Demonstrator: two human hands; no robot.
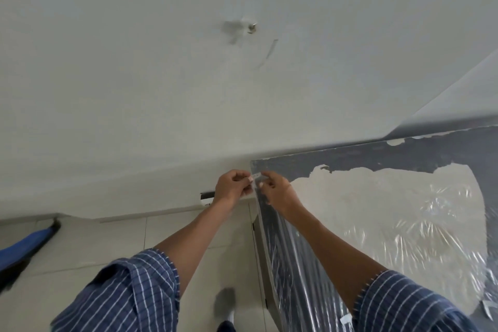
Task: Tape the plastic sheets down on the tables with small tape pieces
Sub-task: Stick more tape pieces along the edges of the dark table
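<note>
Remote operator's head view: my left grip (231,186) and right grip (277,188) each pinch one end of a small tape piece (256,176), fingers curled and clamped on it, at the far left corner of the dark surface (377,155), just below the frame's centre. The strip's long axis runs roughly 9 to 3 o'clock and straddles the corner edge where the clear plastic sheet (404,237) drapes over the side. I cannot tell whether it touches the sheet yet. The sheet spreads from the strip toward 4 o'clock, crinkled and shiny over a pale patch of the top. That puts the right grip over it and nearer, while the left grip hangs off the edge above the tiled floor (107,245). By my reading, the coming move is a press down and toward 5 o'clock, landing one end on the sheet and the other on the bare side of the surface. A white wall (134,62) fills the 12 o'clock half, with a chipped fixing (252,27) set in it. A blue object (24,245) lies at 8 o'clock. No brand, label or writing is legible anywhere.
</note>
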